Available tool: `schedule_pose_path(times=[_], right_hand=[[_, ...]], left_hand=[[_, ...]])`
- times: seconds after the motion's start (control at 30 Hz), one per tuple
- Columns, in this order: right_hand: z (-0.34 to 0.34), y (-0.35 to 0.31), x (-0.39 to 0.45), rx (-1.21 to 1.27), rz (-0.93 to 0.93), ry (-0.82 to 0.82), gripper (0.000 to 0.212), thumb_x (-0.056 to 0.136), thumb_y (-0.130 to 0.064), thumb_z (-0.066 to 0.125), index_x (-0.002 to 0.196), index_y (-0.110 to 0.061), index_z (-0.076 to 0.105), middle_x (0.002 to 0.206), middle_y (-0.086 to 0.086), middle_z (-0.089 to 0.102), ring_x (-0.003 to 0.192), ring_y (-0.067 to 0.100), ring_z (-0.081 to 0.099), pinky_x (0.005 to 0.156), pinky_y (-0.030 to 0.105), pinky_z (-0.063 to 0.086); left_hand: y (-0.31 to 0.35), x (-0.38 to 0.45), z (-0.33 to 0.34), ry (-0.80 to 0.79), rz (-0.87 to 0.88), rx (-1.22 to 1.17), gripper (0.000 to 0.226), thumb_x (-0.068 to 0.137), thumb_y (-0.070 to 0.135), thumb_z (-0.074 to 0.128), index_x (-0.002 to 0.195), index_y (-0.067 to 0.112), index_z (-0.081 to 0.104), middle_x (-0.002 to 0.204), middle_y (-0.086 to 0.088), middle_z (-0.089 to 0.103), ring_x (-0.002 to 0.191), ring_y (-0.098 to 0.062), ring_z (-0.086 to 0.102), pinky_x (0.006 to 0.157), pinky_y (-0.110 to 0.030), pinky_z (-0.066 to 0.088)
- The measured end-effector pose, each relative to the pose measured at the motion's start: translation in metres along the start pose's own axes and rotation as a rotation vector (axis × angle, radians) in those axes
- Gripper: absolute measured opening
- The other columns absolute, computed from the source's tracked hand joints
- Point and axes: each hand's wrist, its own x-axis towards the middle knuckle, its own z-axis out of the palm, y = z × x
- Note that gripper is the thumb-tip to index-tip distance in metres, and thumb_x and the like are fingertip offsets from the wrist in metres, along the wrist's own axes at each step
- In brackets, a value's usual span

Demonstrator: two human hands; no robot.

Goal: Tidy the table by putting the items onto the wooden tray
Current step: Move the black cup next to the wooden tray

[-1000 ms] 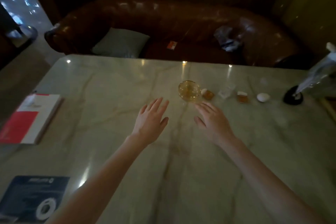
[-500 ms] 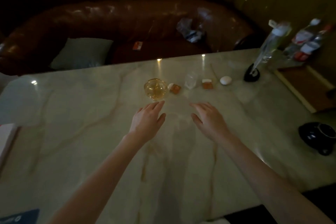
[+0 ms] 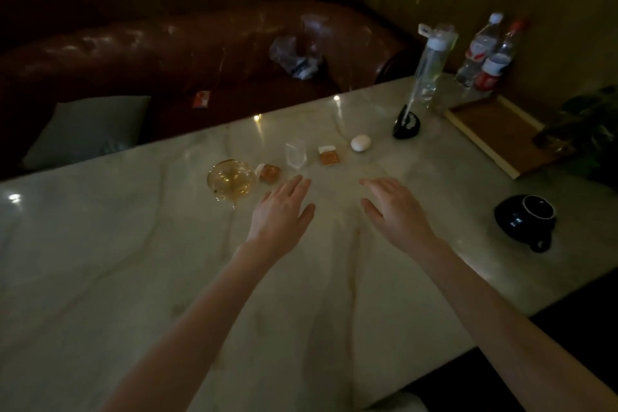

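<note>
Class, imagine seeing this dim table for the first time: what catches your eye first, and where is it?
Two bare forearms reach over the marble table, the left hand and right hand open above it. Beyond the fingertips runs a row of small items, led by a round glass of amber liquid at the left. The wooden tray waits far right.

Three bottles (image 3: 431, 70), two orange packets (image 3: 329, 155).
</note>
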Motion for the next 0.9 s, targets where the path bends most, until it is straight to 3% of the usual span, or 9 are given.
schedule_pose_path(times=[0.33,0.67,0.9], right_hand=[[-0.043,0.139,0.013,-0.04,-0.054,-0.159,0.042,0.092,-0.021,0.049,0.132,-0.009,0.043,0.131,0.01,0.054,0.123,0.026,0.045,0.1,0.037,0.036],[-0.068,0.252,-0.005,-0.028,-0.093,-0.269,0.046,0.093,-0.023,0.047,0.136,-0.011,0.037,0.134,0.007,0.051,0.125,0.022,0.043,0.103,0.033,0.034],[-0.085,0.308,-0.025,0.003,0.013,-0.262,0.045,0.095,-0.027,0.043,0.137,-0.016,0.035,0.14,0.002,0.045,0.13,0.017,0.037,0.107,0.03,0.029]], left_hand=[[0.122,0.056,0.073,0.027,-0.124,-0.028,0.055,0.092,0.034,0.045,0.141,0.015,0.028,0.148,-0.006,0.031,0.133,-0.023,0.033,0.104,-0.035,0.029],[0.225,0.086,0.154,-0.009,-0.203,-0.062,0.055,0.09,0.033,0.047,0.138,0.009,0.033,0.145,-0.012,0.036,0.131,-0.027,0.036,0.102,-0.039,0.032],[0.265,0.099,0.201,-0.08,-0.229,-0.071,0.055,0.094,0.035,0.042,0.142,0.012,0.025,0.15,-0.007,0.025,0.137,-0.022,0.024,0.108,-0.034,0.021]])
